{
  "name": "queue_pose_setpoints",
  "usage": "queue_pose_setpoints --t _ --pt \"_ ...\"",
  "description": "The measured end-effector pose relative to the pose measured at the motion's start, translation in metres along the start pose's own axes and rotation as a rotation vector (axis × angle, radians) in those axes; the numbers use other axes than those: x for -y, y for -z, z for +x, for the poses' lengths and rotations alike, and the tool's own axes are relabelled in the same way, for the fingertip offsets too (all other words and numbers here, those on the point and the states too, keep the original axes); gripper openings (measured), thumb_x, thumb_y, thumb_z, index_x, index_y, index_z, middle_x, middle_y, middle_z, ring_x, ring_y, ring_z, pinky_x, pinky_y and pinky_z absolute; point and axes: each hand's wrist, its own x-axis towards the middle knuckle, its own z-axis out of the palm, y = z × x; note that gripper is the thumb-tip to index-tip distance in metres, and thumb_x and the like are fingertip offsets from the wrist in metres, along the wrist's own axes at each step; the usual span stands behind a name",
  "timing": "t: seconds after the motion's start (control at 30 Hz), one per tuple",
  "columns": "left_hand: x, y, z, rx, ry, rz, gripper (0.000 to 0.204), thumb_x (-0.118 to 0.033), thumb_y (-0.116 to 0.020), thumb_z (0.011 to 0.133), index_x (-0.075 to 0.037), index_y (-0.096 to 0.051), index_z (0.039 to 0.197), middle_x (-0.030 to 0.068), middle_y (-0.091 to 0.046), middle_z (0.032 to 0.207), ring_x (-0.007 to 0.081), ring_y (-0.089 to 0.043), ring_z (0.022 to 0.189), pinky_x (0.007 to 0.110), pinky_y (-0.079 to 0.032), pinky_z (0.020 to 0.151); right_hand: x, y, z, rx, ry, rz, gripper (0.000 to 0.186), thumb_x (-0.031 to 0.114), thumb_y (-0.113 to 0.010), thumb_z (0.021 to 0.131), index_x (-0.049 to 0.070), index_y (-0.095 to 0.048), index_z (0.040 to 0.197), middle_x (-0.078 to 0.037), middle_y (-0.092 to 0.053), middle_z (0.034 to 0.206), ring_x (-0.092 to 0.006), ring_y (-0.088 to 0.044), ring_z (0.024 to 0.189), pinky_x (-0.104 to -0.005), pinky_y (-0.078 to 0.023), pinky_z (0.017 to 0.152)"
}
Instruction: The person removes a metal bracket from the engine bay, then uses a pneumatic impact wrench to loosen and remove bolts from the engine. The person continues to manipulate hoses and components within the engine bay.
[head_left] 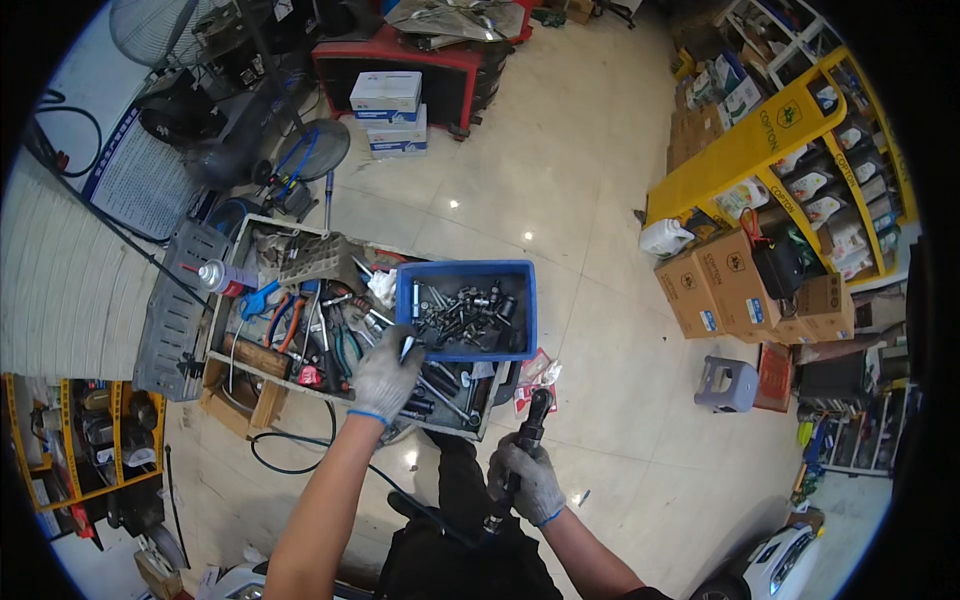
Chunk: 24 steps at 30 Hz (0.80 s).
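My gloved right hand point(527, 478) grips a black air ratchet wrench point(531, 428), its head pointing up and away from me. A dark hose point(425, 508) runs across by my legs, near the tool's lower end. My gloved left hand point(386, 374) is over the tool tray point(480, 425), by the near left corner of a blue plastic bin point(468, 357). Between its thumb and fingers shows a small shiny metal socket point(407, 347). Inside the bin lie several loose sockets and bits point(465, 315). Pliers point(291, 325), wrenches point(447, 400) and a wooden-handled hammer point(258, 355) fill the tray.
A spray can point(222, 277) stands at the tray's left edge. Farther off are two stacked white boxes point(388, 97) and a red-framed stand point(465, 85). To the right are cardboard boxes point(715, 285), a yellow shelf rack point(750, 150) and a grey stool point(727, 383).
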Motion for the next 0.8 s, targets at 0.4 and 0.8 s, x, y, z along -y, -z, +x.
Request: queue_pose_setpoints --t 0.4,0.8 --pt "-0.027 -0.057 0.121 0.324 -0.065 0.866 0.035 -0.012 -0.057 0.095 -0.008 -0.059 0.129 0.0158 -0.058 0.136 0.0322 -0.072 0.108 0.044 -0.060 0.085 -0.002 0.007 0.011 -0.019 -0.022 0.069 0.012 0.012 -0.067 0.092 0.004 -0.059 0.096 -0.008 -0.060 0.069 -0.0170 -0.056 0.051 -0.0304 -0.045 0.046" --pt "-0.030 0.017 0.068 0.146 -0.239 0.774 0.023 -0.029 -0.065 0.093 -0.011 -0.074 0.104 0.0158 -0.067 0.115 0.0337 -0.068 0.105 0.045 -0.055 0.088 0.007 -0.021 0.021 0.001 -0.058 -0.110 0.020 0.015 -0.071 0.089 0.003 -0.059 0.099 -0.009 -0.060 0.070 -0.0178 -0.057 0.050 -0.0310 -0.046 0.046"
